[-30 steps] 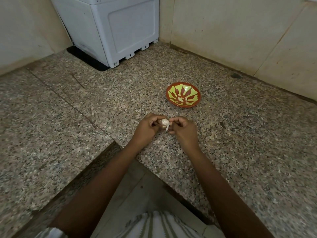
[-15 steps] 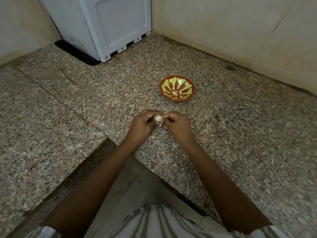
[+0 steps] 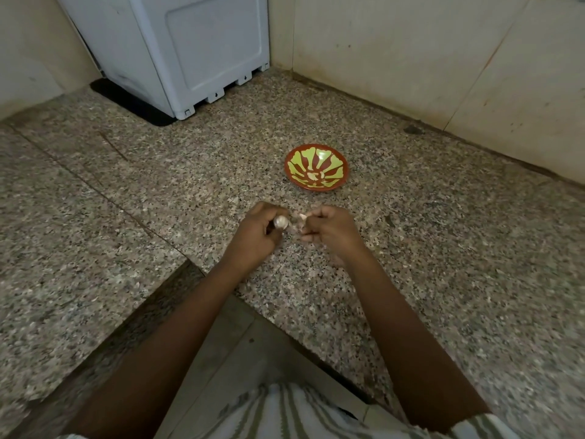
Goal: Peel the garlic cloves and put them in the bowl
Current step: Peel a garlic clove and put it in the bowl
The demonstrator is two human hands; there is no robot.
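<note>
garlic clove point(image 3: 280, 222) is held above the granite counter point(image 3: 443, 248), near the middle of the scene and just on the near side of the bowl point(image 3: 297, 160). it is gripped by the left hand point(image 3: 258, 236), whose fingers are curled round it, so that only its pale rounded end is seen between thumb and forefinger. the right hand point(image 3: 332, 231) is held just to the right of the clove with its fingers bent inward, and a thin pale scrap of skin point(image 3: 302, 217) is pinched at its fingertips. this part is blurred, and whether the scrap is joined to the clove cannot be told. the two hands are close together but apart.

the bowl, red with a green pattern, is set upright on the counter beyond the hands. a few pale pieces point(image 3: 313, 176) are seen at its bottom; what they are cannot be told. a white appliance point(image 3: 196, 52) is placed at the far left on a dark mat point(image 3: 136, 106). pale wall tiles point(image 3: 411, 58) are seen along the far and right edges. a striped garment point(image 3: 285, 413) is seen at the near edge, between the forearms.
</note>
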